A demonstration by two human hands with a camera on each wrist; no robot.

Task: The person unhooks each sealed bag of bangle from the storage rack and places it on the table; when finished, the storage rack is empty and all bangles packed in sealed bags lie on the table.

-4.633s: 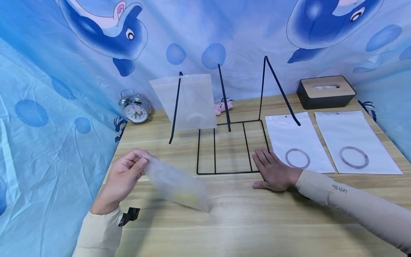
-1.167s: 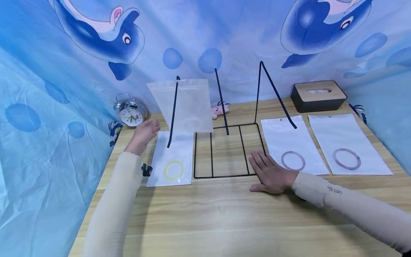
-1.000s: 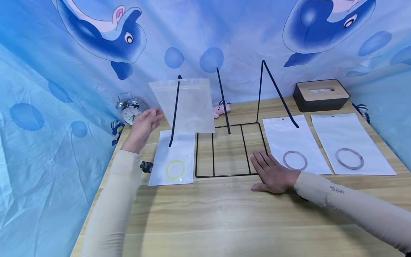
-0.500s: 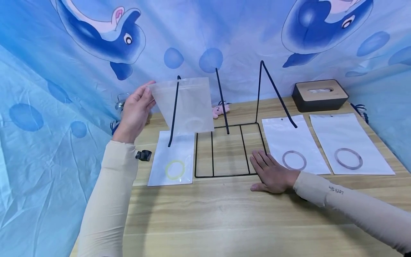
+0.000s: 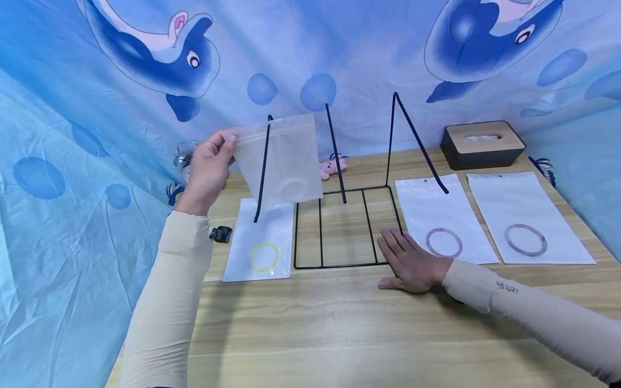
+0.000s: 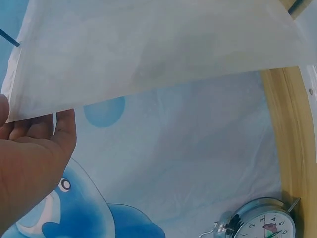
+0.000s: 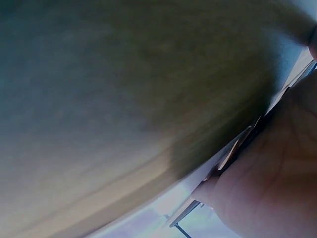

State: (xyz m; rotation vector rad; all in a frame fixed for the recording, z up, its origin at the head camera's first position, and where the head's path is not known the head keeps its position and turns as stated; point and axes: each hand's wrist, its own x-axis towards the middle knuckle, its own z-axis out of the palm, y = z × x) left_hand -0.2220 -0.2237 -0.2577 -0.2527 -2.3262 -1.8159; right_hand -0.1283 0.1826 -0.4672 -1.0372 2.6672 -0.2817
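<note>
In the head view, my left hand (image 5: 207, 172) pinches the upper left corner of a frosted zip-lock bag (image 5: 293, 156). This bag hangs on the left arm of a black wire rack (image 5: 339, 265), and a pale ring shows faintly near its bottom. The left wrist view has the bag (image 6: 148, 49) spread above my fingers, its corner between thumb and fingers. My right hand (image 5: 412, 262) lies flat, fingers spread, at the right front corner of the rack's base. Its palm (image 7: 277, 168) fills the right edge of the right wrist view.
A bag with a yellow ring (image 5: 257, 269) lies left of the base. Two white bags, one nearer (image 5: 436, 199) and one farther right (image 5: 524, 199), have purplish rings. Behind are a tissue box (image 5: 477, 153), a pink toy (image 5: 328, 168) and a partly hidden alarm clock (image 6: 265, 225).
Earlier my left hand held the yellow-ring bag, which now lies on the table. The hand then rose to the hanging bag, took its corner and tilted it slightly. The right hand stayed put.
</note>
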